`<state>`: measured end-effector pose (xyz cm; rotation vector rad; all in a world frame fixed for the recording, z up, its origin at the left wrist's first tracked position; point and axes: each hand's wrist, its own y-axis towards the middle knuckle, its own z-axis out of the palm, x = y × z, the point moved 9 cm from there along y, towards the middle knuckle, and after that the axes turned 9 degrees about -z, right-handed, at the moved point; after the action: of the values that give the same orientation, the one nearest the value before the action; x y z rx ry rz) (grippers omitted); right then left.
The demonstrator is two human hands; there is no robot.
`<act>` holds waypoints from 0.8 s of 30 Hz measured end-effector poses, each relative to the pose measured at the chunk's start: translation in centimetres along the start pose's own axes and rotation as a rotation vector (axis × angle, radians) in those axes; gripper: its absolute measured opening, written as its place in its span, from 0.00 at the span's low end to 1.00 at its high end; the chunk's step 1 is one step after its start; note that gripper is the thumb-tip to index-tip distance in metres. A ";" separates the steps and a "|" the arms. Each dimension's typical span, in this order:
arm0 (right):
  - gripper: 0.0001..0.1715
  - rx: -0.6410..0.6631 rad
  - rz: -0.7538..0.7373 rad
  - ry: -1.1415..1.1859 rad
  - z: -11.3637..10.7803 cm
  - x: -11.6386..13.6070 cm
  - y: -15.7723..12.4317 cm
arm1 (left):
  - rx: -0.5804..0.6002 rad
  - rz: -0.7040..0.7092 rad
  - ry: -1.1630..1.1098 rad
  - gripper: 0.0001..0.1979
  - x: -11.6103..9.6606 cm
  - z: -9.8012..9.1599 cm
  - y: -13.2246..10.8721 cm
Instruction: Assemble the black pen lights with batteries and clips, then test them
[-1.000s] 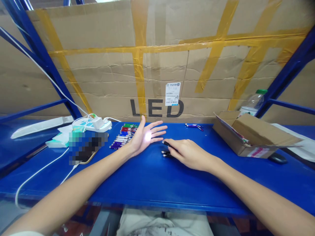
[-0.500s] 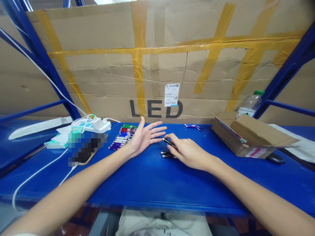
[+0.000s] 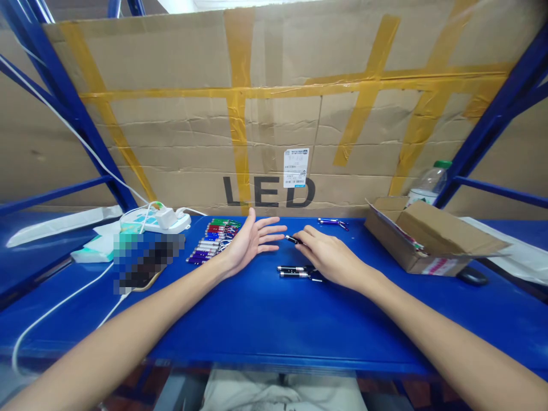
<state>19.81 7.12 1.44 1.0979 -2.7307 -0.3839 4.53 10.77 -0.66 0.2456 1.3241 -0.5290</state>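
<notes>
While the right grip [image 3: 305, 242] pinches a black penlight [image 3: 293, 239], two penlights [image 3: 293, 274] lie below. The left grip [image 3: 252, 242] is splayed.

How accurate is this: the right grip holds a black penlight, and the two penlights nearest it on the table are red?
Red is wrong: the head view shows the right grip holding a black penlight, and the two penlights nearest it on the table are black.

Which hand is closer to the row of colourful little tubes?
Left. Your left hand is just right of the colourful little tubes; your right hand is farther right, holding a black tube.
</notes>
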 end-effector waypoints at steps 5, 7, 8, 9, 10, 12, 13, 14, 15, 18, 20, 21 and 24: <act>0.13 0.017 -0.121 0.185 -0.1 2.0 0.1 | -0.034 0.013 0.033 0.40 0.3 -0.6 0.3; 0.10 0.034 -0.142 0.300 -0.3 2.8 0.1 | -0.051 0.016 0.043 0.40 0.3 -0.8 0.4; 0.07 0.053 -0.142 0.349 -0.4 3.1 0.0 | -0.060 0.016 0.047 0.40 0.3 -0.9 0.4; 0.04 0.081 -0.142 0.386 -0.4 3.4 0.0 | -0.068 0.015 0.050 0.40 0.3 -1.0 0.4; 0.03 0.115 -0.145 0.411 -0.3 3.8 -0.1 | -0.076 0.015 0.053 0.40 0.3 -1.0 0.4; 0.04 0.192 -0.162 0.438 0.0 4.5 -0.2 | -0.086 0.016 0.058 0.40 0.3 -1.0 0.3; 0.06 0.226 -0.175 0.445 0.2 4.8 -0.3 | -0.087 0.017 0.061 0.40 0.3 -1.0 0.3; 0.08 0.257 -0.187 0.451 0.3 5.1 -0.4 | -0.087 0.017 0.066 0.40 0.3 -1.0 0.3; 0.09 0.285 -0.198 0.456 0.5 5.3 -0.5 | -0.087 0.018 0.069 0.40 0.3 -1.0 0.3; 0.12 0.340 -0.198 0.464 0.9 5.5 -0.7 | -0.087 0.016 0.072 0.40 0.4 -1.0 0.4; 0.13 0.343 -0.186 0.462 0.9 5.5 -0.7 | -0.087 0.013 0.069 0.40 0.4 -1.1 0.4; 0.15 0.330 -0.180 0.455 0.8 5.3 -0.7 | -0.088 0.011 0.067 0.40 0.4 -1.1 0.4; 0.13 0.245 -0.164 0.383 0.3 4.7 -0.5 | -0.090 0.010 0.070 0.39 0.3 -1.0 0.4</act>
<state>16.71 3.60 1.28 1.3034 -2.3987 0.1361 3.93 11.46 -1.25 0.1974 1.4101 -0.4550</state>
